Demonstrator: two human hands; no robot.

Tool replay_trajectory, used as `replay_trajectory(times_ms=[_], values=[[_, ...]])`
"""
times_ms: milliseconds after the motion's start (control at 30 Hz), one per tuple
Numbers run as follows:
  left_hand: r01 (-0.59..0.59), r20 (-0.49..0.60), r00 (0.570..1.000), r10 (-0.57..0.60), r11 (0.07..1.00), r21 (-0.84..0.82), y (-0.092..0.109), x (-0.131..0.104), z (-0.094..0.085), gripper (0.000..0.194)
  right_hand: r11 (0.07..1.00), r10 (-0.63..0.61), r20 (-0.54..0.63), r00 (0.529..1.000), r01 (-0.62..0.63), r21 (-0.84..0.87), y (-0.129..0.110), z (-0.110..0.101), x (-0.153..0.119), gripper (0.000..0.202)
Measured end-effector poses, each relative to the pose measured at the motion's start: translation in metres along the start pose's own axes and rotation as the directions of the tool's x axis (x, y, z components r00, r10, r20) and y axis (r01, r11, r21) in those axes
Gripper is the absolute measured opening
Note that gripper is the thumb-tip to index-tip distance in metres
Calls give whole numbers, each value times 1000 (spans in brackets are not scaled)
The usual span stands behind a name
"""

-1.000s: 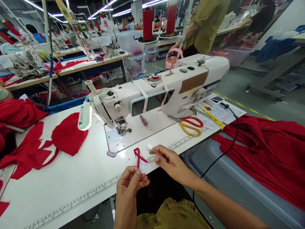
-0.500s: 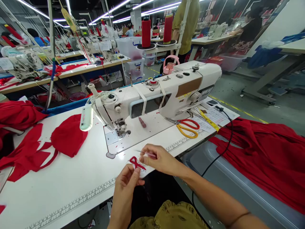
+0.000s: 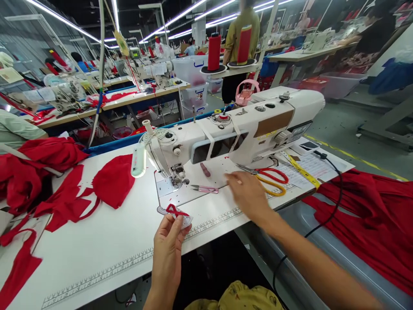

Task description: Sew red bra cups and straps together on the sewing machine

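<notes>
Red strip [image 3: 171, 209]: crossed into a loop, held at the tips of the left fingers and reaching a little past them.
White printed piece [image 3: 187, 221]: under the crossed strip, jutting out to the right of the left fingertips.
Left hand [image 3: 169, 243]: thumb and fingers pinching the strip and the white piece together.
Right hand [image 3: 250, 196]: blurred, fingers bent; whether they are spread or pressed together cannot be told.
Pink snips [image 3: 208, 189]: lying just left of the right fingers, points facing left.
Scissors [image 3: 273, 181]: blades just beyond the right fingers, red and yellow handles to their right; contact cannot be told.
Dark tool [image 3: 204, 169]: beyond the snips, left of the right fingers.
Sewing machine [image 3: 238, 129]: on the surface [image 3: 106, 245], beyond both hands' fingers.
Red fabric [image 3: 113, 183]: flat on the surface, left of and beyond the left fingers.
</notes>
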State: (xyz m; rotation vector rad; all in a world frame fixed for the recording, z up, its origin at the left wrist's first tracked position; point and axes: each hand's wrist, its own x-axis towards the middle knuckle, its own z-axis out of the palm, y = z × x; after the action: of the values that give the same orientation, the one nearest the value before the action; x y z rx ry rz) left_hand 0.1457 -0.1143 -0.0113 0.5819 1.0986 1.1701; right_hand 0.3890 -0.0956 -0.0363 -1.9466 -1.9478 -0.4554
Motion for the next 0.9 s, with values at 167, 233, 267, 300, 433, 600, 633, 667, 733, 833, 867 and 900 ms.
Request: replay_trajectory(times_ms=[167, 233, 267, 300, 433, 600, 633, 667, 733, 833, 867, 900], values=[[21, 27, 999, -21, 1000, -17, 1, 2, 0, 31, 949, 288, 242, 927, -243, -199, 78, -16, -22, 31], [25, 43, 999, -24, 999, -24, -1, 3, 3, 31, 945, 309, 310, 899, -253, -209, 89, -24, -23, 30], [25, 44, 999, -23, 999, -30, -1, 3, 5, 30, 947, 305, 329, 894, -248, -204, 90, -27, -22, 30], [23, 41, 999, -21, 999, -37, -2, 3, 6, 30, 948, 302, 344, 889, -245, -202, 90, -30, -20, 29], [7, 5, 1000, -7, 998, -67, -1, -1, 8, 31, 947, 316, 383, 868, -262, -189, 92, -34, -13, 23], [-18, -67, 998, 11, 994, -106, -1, -2, 4, 35, 920, 357, 246, 901, -385, 75, 92, -40, -30, 19], [-25, -75, 997, 17, 993, -111, -2, -2, 5, 36, 886, 366, 219, 904, -411, 214, 85, -44, -37, 17], [-32, -79, 997, 23, 993, -114, -3, -2, 6, 36, 843, 356, 207, 911, -409, 350, 74, -49, -44, 18], [-50, -80, 996, 41, 992, -113, -6, -2, 10, 34, 790, 199, 220, 955, -289, 540, 43, -59, -56, 25], [-70, -70, 996, 62, 991, -111, -8, -3, 16, 30, 801, -77, 90, 993, 8, 599, -11, -67, -66, 32], [-70, -67, 996, 62, 992, -109, -8, -4, 18, 30, 806, -115, 52, 992, 63, 589, -25, -66, -68, 32], [-69, -68, 996, 62, 992, -105, -8, -5, 19, 30, 813, -132, 25, 991, 94, 574, -37, -64, -69, 31]])
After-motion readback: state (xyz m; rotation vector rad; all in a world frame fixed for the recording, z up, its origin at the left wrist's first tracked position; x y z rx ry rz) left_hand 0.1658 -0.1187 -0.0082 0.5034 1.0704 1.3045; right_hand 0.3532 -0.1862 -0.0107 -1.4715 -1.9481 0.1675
